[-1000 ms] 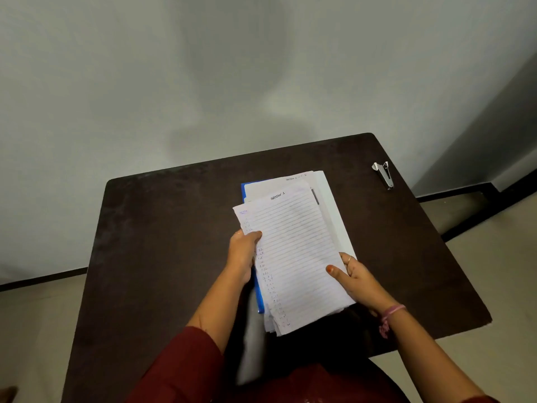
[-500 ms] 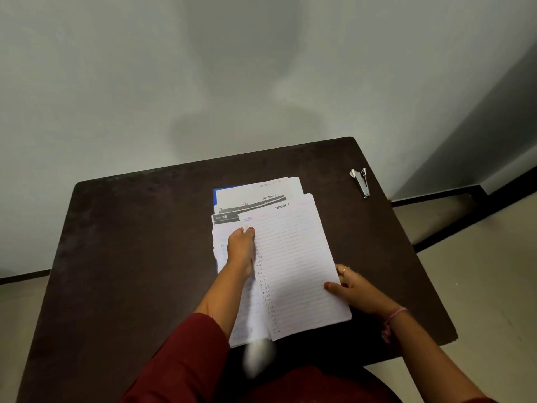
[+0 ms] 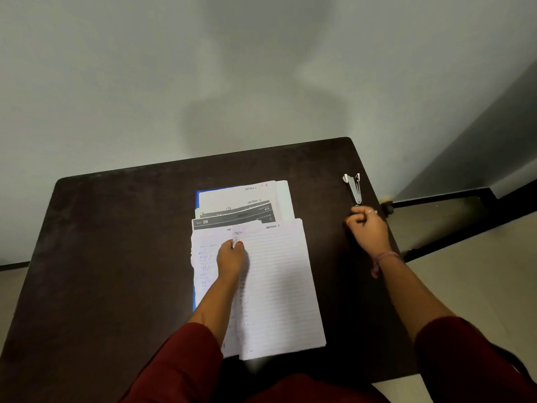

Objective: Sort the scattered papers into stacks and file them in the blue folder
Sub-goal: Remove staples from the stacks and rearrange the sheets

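Since the earlier frame the right hand (image 3: 366,228) has let go of the papers (image 3: 270,286) and gone to the right of the frame, where it now sits on the table (image 3: 116,257) just below the stapler (image 3: 354,187), fingers curled in with nothing visibly held. The left hand (image 3: 231,257) has stayed on the sheets, its fingertips pinching or pressing something near the top of the lined page; which of the two cannot be told.

The papers lie at the centre of the frame, fanned loosely on the folder (image 3: 197,196), of which only a blue strip shows along the left edge and at the upper left corner. The sheets are shifted out of line: printed pages with dark header bands peek out above, lined handwritten pages lie lower and overhang toward the table's near edge.

As a guess, the pile is light and limp, and the sheets will slide over one another easily and crease if pulled by a corner. It is best squared up with both hands along the long edges, then tapped on the table. The folder looks stiffer and is best lifted by its left spine edge. The stapler probably needs a firm whole-hand grip.
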A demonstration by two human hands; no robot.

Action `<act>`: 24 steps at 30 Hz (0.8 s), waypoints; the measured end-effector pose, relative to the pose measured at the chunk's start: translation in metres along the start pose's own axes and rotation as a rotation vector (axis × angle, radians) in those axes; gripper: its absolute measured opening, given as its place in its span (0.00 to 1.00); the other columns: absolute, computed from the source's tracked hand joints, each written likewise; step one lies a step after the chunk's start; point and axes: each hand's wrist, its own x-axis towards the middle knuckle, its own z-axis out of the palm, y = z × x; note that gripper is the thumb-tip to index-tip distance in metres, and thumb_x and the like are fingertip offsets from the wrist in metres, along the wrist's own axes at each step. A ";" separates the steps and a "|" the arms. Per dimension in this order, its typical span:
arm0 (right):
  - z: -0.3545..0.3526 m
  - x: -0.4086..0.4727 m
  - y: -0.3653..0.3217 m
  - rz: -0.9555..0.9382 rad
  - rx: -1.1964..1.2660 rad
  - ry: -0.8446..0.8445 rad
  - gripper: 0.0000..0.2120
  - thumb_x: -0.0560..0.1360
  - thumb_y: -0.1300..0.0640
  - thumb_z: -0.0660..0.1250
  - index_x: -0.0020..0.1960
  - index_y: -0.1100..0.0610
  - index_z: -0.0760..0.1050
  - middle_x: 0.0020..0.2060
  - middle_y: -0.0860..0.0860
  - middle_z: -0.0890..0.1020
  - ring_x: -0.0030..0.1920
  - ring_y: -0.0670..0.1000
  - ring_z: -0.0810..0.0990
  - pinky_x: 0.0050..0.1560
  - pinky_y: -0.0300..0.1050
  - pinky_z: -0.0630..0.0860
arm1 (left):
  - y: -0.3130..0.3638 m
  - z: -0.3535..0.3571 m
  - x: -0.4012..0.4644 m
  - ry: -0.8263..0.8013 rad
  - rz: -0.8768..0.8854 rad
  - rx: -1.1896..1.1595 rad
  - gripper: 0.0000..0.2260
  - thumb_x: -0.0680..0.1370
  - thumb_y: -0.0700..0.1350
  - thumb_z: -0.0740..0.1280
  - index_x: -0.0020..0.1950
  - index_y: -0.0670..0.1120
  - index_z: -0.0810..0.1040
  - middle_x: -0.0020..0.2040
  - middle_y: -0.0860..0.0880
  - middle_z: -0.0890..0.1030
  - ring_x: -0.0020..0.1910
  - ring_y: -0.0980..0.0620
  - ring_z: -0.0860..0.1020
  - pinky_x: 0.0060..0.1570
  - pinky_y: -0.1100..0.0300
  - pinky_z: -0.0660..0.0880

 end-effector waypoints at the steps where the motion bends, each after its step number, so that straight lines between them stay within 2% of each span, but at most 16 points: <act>1: 0.001 0.011 -0.004 -0.003 0.009 0.046 0.12 0.74 0.61 0.67 0.57 0.59 0.76 0.51 0.56 0.80 0.53 0.55 0.79 0.57 0.42 0.72 | -0.001 0.001 0.002 0.006 -0.002 0.003 0.12 0.81 0.40 0.57 0.54 0.34 0.76 0.56 0.34 0.79 0.53 0.39 0.77 0.57 0.47 0.73; 3: 0.002 0.033 -0.012 -0.009 -0.013 0.112 0.16 0.73 0.60 0.69 0.60 0.60 0.75 0.54 0.57 0.79 0.52 0.55 0.79 0.55 0.40 0.70 | -0.002 0.003 0.006 0.015 -0.012 0.001 0.10 0.81 0.41 0.57 0.49 0.38 0.76 0.54 0.35 0.80 0.51 0.40 0.78 0.55 0.48 0.74; 5: 0.004 0.049 -0.015 -0.009 -0.070 0.163 0.19 0.73 0.58 0.71 0.62 0.61 0.73 0.58 0.58 0.76 0.54 0.56 0.78 0.56 0.42 0.71 | -0.003 0.004 0.009 0.023 -0.024 0.003 0.08 0.81 0.41 0.58 0.46 0.41 0.74 0.51 0.38 0.80 0.52 0.40 0.78 0.52 0.51 0.74; 7: 0.008 0.059 -0.016 0.038 -0.120 0.171 0.23 0.73 0.57 0.72 0.65 0.61 0.70 0.61 0.59 0.73 0.59 0.58 0.75 0.61 0.47 0.71 | -0.005 0.005 0.012 0.029 -0.033 0.016 0.09 0.81 0.42 0.58 0.49 0.39 0.76 0.52 0.39 0.80 0.54 0.40 0.78 0.55 0.50 0.73; 10: 0.013 0.072 -0.016 0.100 -0.180 0.149 0.26 0.71 0.55 0.73 0.65 0.61 0.70 0.61 0.60 0.74 0.61 0.60 0.74 0.61 0.52 0.72 | -0.006 0.006 0.015 0.031 -0.058 0.029 0.12 0.81 0.43 0.58 0.57 0.37 0.76 0.56 0.39 0.80 0.57 0.40 0.77 0.61 0.45 0.73; 13: 0.017 0.079 -0.013 0.113 -0.183 0.138 0.23 0.71 0.56 0.73 0.63 0.62 0.72 0.58 0.60 0.78 0.59 0.61 0.76 0.59 0.52 0.74 | -0.007 0.008 0.016 0.030 -0.059 0.019 0.13 0.81 0.44 0.58 0.59 0.37 0.75 0.57 0.39 0.79 0.57 0.39 0.77 0.61 0.45 0.73; 16: 0.019 0.079 -0.013 0.092 -0.135 0.167 0.16 0.72 0.59 0.68 0.58 0.63 0.77 0.53 0.60 0.81 0.55 0.60 0.79 0.53 0.48 0.76 | -0.005 0.007 0.015 0.038 -0.057 0.005 0.12 0.81 0.43 0.58 0.59 0.38 0.75 0.57 0.42 0.79 0.58 0.42 0.76 0.61 0.47 0.73; 19: 0.018 0.068 -0.017 0.111 0.070 0.177 0.11 0.74 0.61 0.67 0.53 0.67 0.78 0.47 0.62 0.82 0.49 0.59 0.79 0.45 0.43 0.73 | -0.007 0.007 0.016 0.028 -0.045 0.003 0.12 0.81 0.44 0.58 0.59 0.39 0.76 0.56 0.40 0.80 0.57 0.40 0.77 0.61 0.46 0.74; 22: 0.023 0.056 -0.019 0.216 0.452 0.144 0.06 0.74 0.60 0.69 0.50 0.60 0.80 0.45 0.58 0.83 0.42 0.51 0.79 0.43 0.39 0.76 | -0.008 0.006 0.015 0.016 -0.008 -0.013 0.12 0.81 0.44 0.59 0.57 0.39 0.76 0.55 0.37 0.80 0.55 0.39 0.78 0.60 0.44 0.74; 24: 0.027 0.047 -0.021 0.309 0.713 0.103 0.10 0.74 0.62 0.70 0.54 0.61 0.79 0.44 0.55 0.82 0.41 0.47 0.81 0.43 0.37 0.79 | -0.006 0.005 0.011 0.004 0.038 -0.019 0.11 0.82 0.44 0.59 0.56 0.39 0.77 0.54 0.37 0.81 0.52 0.40 0.79 0.57 0.46 0.74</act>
